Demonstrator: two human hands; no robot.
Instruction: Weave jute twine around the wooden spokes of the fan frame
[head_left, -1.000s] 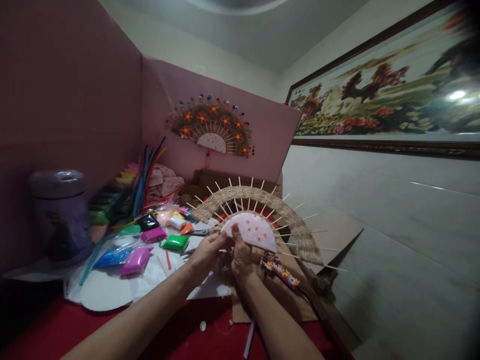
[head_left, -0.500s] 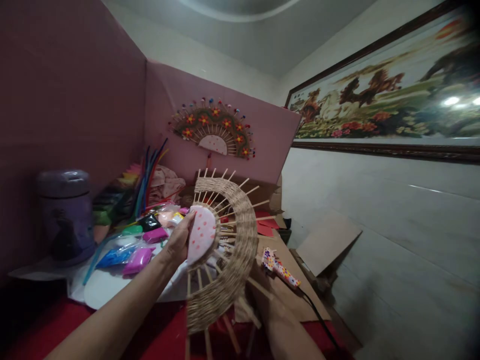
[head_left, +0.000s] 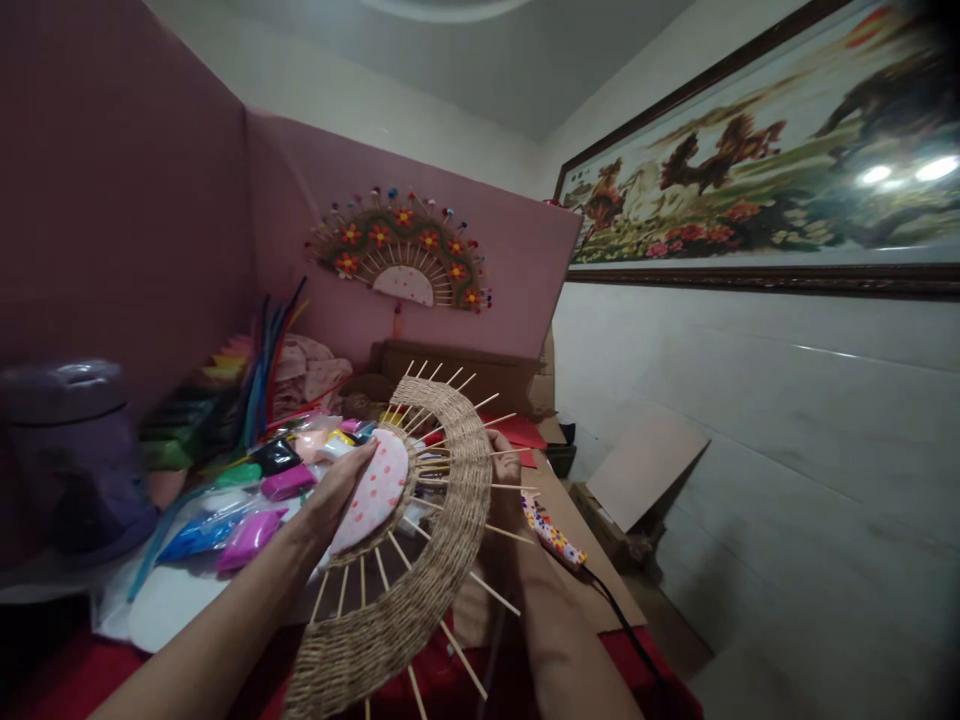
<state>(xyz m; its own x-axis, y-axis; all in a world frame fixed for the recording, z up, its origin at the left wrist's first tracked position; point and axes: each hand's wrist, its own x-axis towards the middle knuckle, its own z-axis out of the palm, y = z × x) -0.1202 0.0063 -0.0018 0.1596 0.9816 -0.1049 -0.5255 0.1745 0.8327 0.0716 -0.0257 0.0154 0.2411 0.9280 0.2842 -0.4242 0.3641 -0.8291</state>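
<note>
Fan [head_left: 459, 535] position, head view: the woven fan is in front of the person, raised over the bench [head_left: 71, 675], with its arc bowed toward the right and its lower end running past the bottom edge of view.

Left hand [head_left: 335, 497]: clamped on the straight edge of the half-disc [head_left: 381, 490], thumb laid over the white, red-spotted face.

Right hand [head_left: 506, 468]: raised at the outer rim of the woven band [head_left: 469, 480], partly behind it, among the projecting sticks [head_left: 496, 594]. The band hides part of the fingers; whether they press on the fan or stand clear of it cannot be determined.

Change of state: one second ago the arc points upward and both hands are at the half-disc. Half a second ago the fan is already turned on its side, with the right hand low behind the band. Now the right hand is higher, near the upper part of the rim.

Effect on the work: the left hand appears to carry most of the load, and the turned position places the outer rim and stick ends within reach of the right hand.

Adjacent equipment: the flower-patterned tool [head_left: 551, 535] lies on cardboard [head_left: 611, 605], just beside the right forearm. A magenta packet [head_left: 251, 540] lies left of the fan, beyond the left forearm.
</note>
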